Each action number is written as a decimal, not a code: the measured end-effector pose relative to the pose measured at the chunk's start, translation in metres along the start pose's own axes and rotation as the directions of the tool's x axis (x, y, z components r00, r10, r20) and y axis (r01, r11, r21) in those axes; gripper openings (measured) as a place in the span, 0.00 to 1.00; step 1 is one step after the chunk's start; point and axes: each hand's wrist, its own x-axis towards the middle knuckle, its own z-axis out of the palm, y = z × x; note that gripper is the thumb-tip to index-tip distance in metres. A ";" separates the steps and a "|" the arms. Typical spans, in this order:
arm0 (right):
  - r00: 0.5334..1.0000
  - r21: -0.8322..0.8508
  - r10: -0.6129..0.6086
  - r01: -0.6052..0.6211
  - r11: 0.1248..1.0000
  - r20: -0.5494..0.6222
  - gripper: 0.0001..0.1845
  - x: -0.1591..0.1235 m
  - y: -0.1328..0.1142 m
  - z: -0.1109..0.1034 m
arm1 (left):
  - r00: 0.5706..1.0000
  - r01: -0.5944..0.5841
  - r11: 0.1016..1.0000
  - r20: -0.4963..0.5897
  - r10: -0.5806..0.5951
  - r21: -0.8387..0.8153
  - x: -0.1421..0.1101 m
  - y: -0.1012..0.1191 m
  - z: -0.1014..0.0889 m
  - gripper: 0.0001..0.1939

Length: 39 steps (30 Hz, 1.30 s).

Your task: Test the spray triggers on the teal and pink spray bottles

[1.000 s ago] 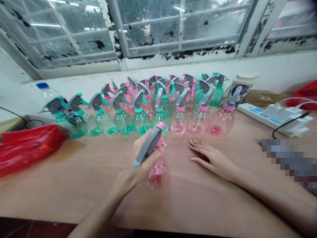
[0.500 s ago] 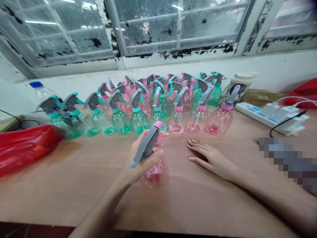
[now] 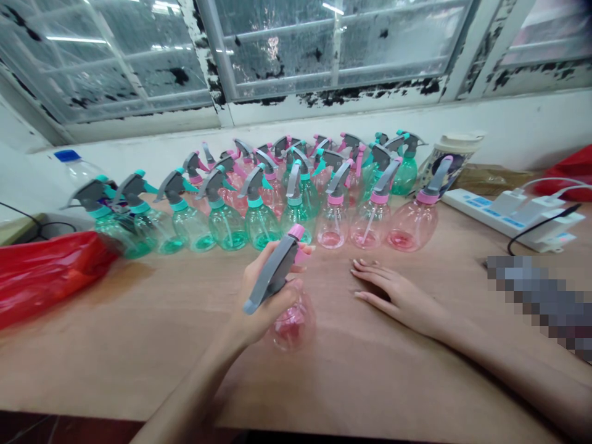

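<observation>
My left hand (image 3: 263, 302) is wrapped round the neck of a pink spray bottle (image 3: 293, 324) with a grey and pink trigger head, its fingers by the trigger. The bottle is upright at the middle of the table, and part of its neck is hidden by the hand. My right hand (image 3: 386, 290) lies on the tabletop to the right, fingers stretched out and holding nothing. Beyond both hands stands a front row of spray bottles, green ones (image 3: 231, 231) on the left and pink ones (image 3: 413, 225) on the right, with several more packed behind them.
A red plastic bag (image 3: 50, 271) lies on the left, near a clear bottle with a blue cap (image 3: 67, 156). On the right are a white power strip (image 3: 481, 209) with plugs and cables, a patterned cup (image 3: 451, 160) and a blurred-out object (image 3: 541, 302). Windows rise behind the table.
The fingers of my left hand have loosened outward from the trigger since a second ago, the hand still round the bottle. My right hand stays in place; the view has shifted slightly.
</observation>
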 end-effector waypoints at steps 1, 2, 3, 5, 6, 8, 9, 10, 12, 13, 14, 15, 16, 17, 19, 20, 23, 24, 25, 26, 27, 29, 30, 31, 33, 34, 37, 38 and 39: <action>1.000 0.001 0.003 -0.003 1.000 0.001 0.27 0.000 0.000 0.000 | 1.000 0.001 1.000 -0.003 -0.001 0.005 0.000 0.001 0.000 0.18; 1.000 0.002 0.005 -0.005 1.000 0.002 0.27 0.000 0.000 0.000 | 1.000 0.001 1.000 -0.005 0.000 0.012 0.000 0.001 0.000 0.18; 1.000 0.003 0.006 -0.006 1.000 0.003 0.27 0.000 0.000 0.000 | 1.000 0.001 1.000 -0.006 -0.001 0.018 0.000 0.002 0.001 0.17; 1.000 0.001 0.006 -0.006 1.000 0.005 0.27 0.000 -0.001 0.000 | 1.000 0.005 1.000 -0.013 -0.005 0.029 0.000 0.003 0.001 0.17; 1.000 0.000 0.007 -0.007 1.000 0.006 0.27 0.000 -0.001 0.000 | 1.000 0.009 0.999 -0.017 -0.009 0.035 0.000 0.003 0.001 0.17; 1.000 0.005 0.009 -0.009 1.000 0.005 0.27 0.000 -0.001 0.000 | 1.000 0.009 0.998 -0.027 -0.007 0.056 -0.001 0.003 0.001 0.18; 1.000 0.009 0.010 -0.010 1.000 0.004 0.27 0.000 -0.001 0.000 | 0.999 0.009 0.998 -0.034 -0.006 0.068 -0.001 0.003 0.001 0.18; 1.000 0.014 0.011 -0.011 1.000 0.002 0.27 0.000 -0.001 0.000 | 0.999 0.006 0.997 -0.037 -0.003 0.078 -0.001 0.002 0.001 0.18; 1.000 0.018 0.014 -0.014 1.000 0.001 0.27 0.000 -0.001 0.000 | 0.999 -0.012 0.995 -0.040 0.015 0.097 -0.001 0.002 0.001 0.16; 1.000 0.016 0.015 -0.015 1.000 0.003 0.27 0.000 -0.001 0.000 | 0.999 -0.024 0.994 -0.035 0.028 0.109 -0.001 0.002 0.001 0.16; 1.000 0.013 0.014 -0.014 1.000 0.003 0.27 0.000 -0.001 0.000 | 0.999 -0.041 0.991 -0.025 0.044 0.124 -0.001 0.002 0.000 0.15; 1.000 0.010 0.012 -0.012 1.000 0.003 0.27 0.000 -0.001 0.000 | 0.998 -0.061 0.988 -0.017 0.064 0.139 -0.001 0.002 0.000 0.14; 1.000 0.008 0.009 -0.009 1.000 0.001 0.27 0.000 -0.001 0.000 | 0.997 -0.075 0.985 -0.021 0.080 0.157 -0.002 0.001 -0.001 0.13; 1.000 0.007 0.007 -0.007 1.000 -0.001 0.27 0.000 -0.002 0.000 | 0.996 -0.077 0.981 -0.036 0.084 0.179 -0.003 0.001 -0.001 0.11; 1.000 0.008 0.004 -0.004 1.000 -0.002 0.26 0.000 -0.002 -0.001 | 0.993 -0.050 0.972 -0.094 0.073 0.229 -0.004 0.000 -0.002 0.05; 1.000 0.009 0.002 -0.002 1.000 -0.003 0.26 0.000 -0.002 -0.001 | 0.991 -0.031 0.969 -0.122 0.063 0.247 -0.005 -0.001 -0.002 0.03; 1.000 0.019 -0.003 0.003 1.000 -0.013 0.26 0.000 -0.002 -0.001 | 0.995 -0.034 0.976 -0.089 0.054 0.217 -0.004 -0.002 -0.002 0.07; 1.000 0.024 -0.005 0.005 1.000 -0.019 0.26 0.000 -0.002 -0.001 | 0.997 -0.044 0.982 -0.051 0.054 0.183 -0.003 -0.002 -0.002 0.10; 1.000 0.028 -0.007 0.008 1.000 -0.023 0.25 0.000 -0.002 -0.001 | 0.999 -0.048 0.988 -0.018 0.051 0.149 -0.002 -0.002 -0.001 0.14; 1.000 0.030 -0.009 0.009 1.000 -0.024 0.25 0.000 -0.001 -0.001 | 0.999 -0.045 0.992 0.006 0.045 0.121 -0.001 -0.001 -0.001 0.17; 1.000 0.030 -0.009 0.009 1.000 -0.023 0.25 0.000 -0.001 -0.001 | 0.999 -0.042 0.994 0.014 0.041 0.101 0.000 0.000 0.000 0.19; 1.000 0.026 -0.005 0.006 1.000 -0.018 0.26 -0.001 -0.001 -0.001 | 1.000 -0.019 0.995 0.005 0.018 0.098 0.000 0.003 0.001 0.19; 1.000 0.025 -0.004 0.004 1.000 -0.015 0.26 -0.001 -0.001 -0.001 | 1.000 -0.010 0.994 -0.003 0.010 0.105 0.000 0.004 0.001 0.19; 1.000 0.025 -0.003 0.003 1.000 -0.013 0.26 -0.001 -0.001 0.000 | 1.000 -0.006 0.994 -0.011 0.007 0.113 -0.001 0.005 0.001 0.19; 1.000 0.023 -0.003 0.003 1.000 -0.011 0.26 -0.001 -0.001 -0.001 | 1.000 -0.008 0.993 -0.016 0.010 0.117 -0.001 0.006 0.002 0.19; 1.000 0.022 -0.002 0.002 1.000 -0.011 0.26 -0.001 -0.001 -0.001 | 1.000 -0.011 0.994 -0.013 0.012 0.111 -0.001 0.006 0.002 0.19; 1.000 0.012 0.003 -0.003 1.000 -0.003 0.26 -0.001 -0.002 -0.001 | 1.000 -0.015 0.995 -0.016 0.017 0.099 -0.002 0.005 0.002 0.19; 1.000 0.011 0.003 -0.003 1.000 -0.003 0.26 0.000 -0.002 -0.001 | 1.000 -0.014 0.994 -0.025 0.017 0.104 -0.002 0.005 0.002 0.19; 1.000 0.013 0.003 -0.003 1.000 -0.005 0.26 0.000 -0.002 -0.001 | 0.999 -0.012 0.994 -0.036 0.016 0.111 -0.002 0.005 0.002 0.19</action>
